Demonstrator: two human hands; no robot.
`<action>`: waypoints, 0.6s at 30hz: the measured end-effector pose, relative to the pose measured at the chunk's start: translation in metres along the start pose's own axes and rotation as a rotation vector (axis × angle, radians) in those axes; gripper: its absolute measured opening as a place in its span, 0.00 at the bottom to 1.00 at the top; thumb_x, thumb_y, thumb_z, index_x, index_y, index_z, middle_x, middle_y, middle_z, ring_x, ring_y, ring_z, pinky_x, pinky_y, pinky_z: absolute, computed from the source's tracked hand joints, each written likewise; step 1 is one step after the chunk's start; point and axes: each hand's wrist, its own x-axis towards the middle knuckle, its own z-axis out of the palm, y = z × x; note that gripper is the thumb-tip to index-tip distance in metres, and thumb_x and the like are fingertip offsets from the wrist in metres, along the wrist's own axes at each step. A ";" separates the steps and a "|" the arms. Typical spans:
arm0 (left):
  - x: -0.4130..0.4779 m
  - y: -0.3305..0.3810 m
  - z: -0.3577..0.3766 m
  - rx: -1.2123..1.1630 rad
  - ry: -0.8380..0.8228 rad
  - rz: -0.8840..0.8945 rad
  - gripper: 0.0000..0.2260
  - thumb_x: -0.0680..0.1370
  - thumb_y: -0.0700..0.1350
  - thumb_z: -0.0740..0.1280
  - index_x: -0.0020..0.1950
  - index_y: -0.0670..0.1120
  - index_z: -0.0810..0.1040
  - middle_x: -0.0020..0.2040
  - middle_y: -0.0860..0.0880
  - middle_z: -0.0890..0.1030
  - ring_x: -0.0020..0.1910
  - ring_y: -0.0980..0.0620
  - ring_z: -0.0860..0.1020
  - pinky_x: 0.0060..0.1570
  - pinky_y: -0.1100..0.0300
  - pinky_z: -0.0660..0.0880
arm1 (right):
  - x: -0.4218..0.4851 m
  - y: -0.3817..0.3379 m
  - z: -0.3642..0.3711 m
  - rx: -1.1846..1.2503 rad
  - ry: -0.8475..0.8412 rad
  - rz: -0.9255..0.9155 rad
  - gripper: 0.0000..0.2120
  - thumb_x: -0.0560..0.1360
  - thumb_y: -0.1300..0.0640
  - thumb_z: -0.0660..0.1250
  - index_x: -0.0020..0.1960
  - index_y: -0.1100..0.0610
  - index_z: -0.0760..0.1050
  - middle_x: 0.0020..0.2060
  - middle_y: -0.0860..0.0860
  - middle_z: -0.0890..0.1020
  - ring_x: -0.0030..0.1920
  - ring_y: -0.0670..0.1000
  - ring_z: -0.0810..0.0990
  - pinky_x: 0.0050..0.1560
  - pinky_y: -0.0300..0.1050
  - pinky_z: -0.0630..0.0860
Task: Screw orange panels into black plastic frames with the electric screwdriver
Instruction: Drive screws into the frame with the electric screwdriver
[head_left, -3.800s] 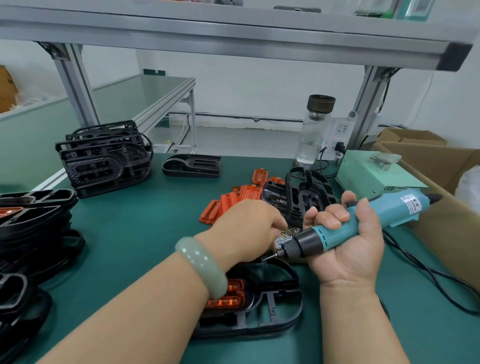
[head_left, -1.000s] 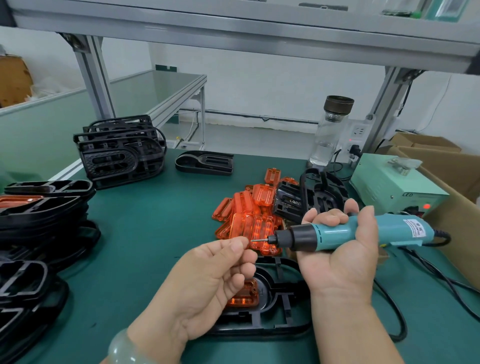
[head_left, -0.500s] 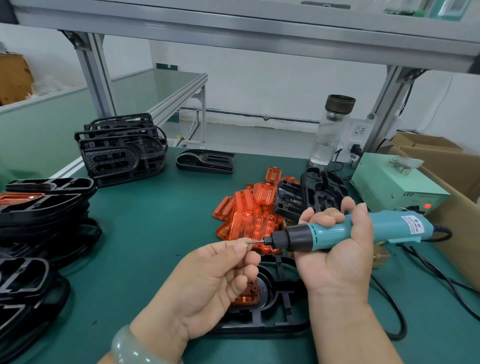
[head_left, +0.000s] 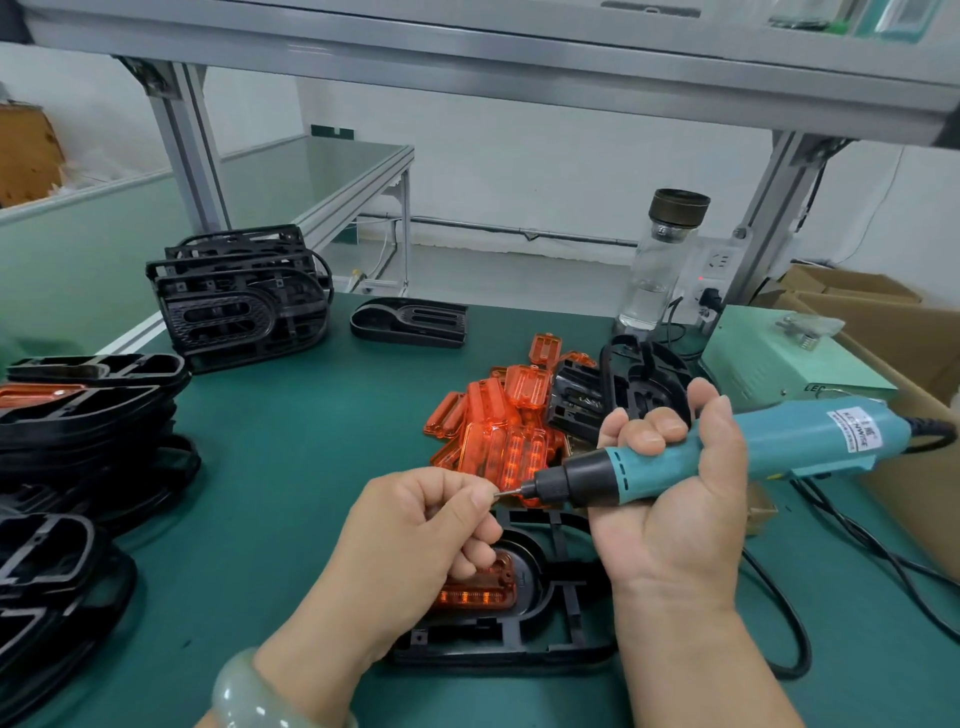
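Head view, the only feed I have.

- Right hand (head_left: 675, 519), centre right of frame, palm turned up toward me. Its fingers and thumb are wrapped round the teal body of the electric screwdriver (head_left: 727, 452). The tool lies nearly level and its bit (head_left: 511, 491) points left. Its cable (head_left: 789, 623) trails off the rear and loops over the green mat (head_left: 291, 467) at lower right.
- Left hand (head_left: 415, 525), centre of frame, fingers curled. The thumb and forefinger are pinched together right at the bit's end. I cannot tell whether a screw sits between them, as it is too small to make out. A pale green bangle (head_left: 249, 691) is on that wrist.
- Black plastic frame (head_left: 519, 639) lies flat on the mat under both hands, lower centre. An orange panel (head_left: 478, 590) is seated in its rounded left end, partly hidden by the left knuckles. The screwdriver is held above the frame, clear of it.
- Loose orange panels (head_left: 498, 431) are heaped in mid frame, just behind the hands. Black moulded parts (head_left: 623, 395) touch the heap's right side.
- Black frames stand on edge in a stack (head_left: 239, 301) at upper left, with one single frame (head_left: 410, 322) lying flat to its right.
- More frames (head_left: 88, 415) are piled along the left edge, and one shows an orange panel.
- A glass bottle (head_left: 660, 265) with a dark cap is at upper right, and a pale green power box (head_left: 779, 364) is beside it.
- Cardboard boxes (head_left: 883, 332) are at the far right.
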 end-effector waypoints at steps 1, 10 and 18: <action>0.000 0.001 -0.001 0.011 -0.001 -0.001 0.13 0.77 0.42 0.66 0.33 0.48 0.82 0.30 0.47 0.82 0.26 0.57 0.77 0.28 0.67 0.72 | -0.001 0.000 0.001 0.000 -0.010 0.001 0.06 0.73 0.51 0.66 0.49 0.51 0.74 0.29 0.44 0.71 0.26 0.43 0.70 0.48 0.41 0.76; -0.002 0.002 0.000 0.104 0.002 0.043 0.14 0.76 0.44 0.66 0.30 0.48 0.79 0.27 0.49 0.80 0.24 0.59 0.75 0.26 0.69 0.71 | -0.003 -0.002 0.002 -0.008 -0.073 -0.018 0.07 0.71 0.51 0.66 0.48 0.51 0.73 0.28 0.44 0.71 0.26 0.42 0.70 0.49 0.40 0.76; -0.001 0.001 -0.003 0.082 -0.046 0.065 0.12 0.75 0.45 0.67 0.32 0.52 0.81 0.27 0.50 0.80 0.24 0.60 0.74 0.27 0.70 0.70 | -0.004 -0.001 0.003 0.002 -0.080 -0.005 0.06 0.71 0.52 0.65 0.48 0.51 0.74 0.28 0.44 0.71 0.26 0.42 0.70 0.49 0.41 0.76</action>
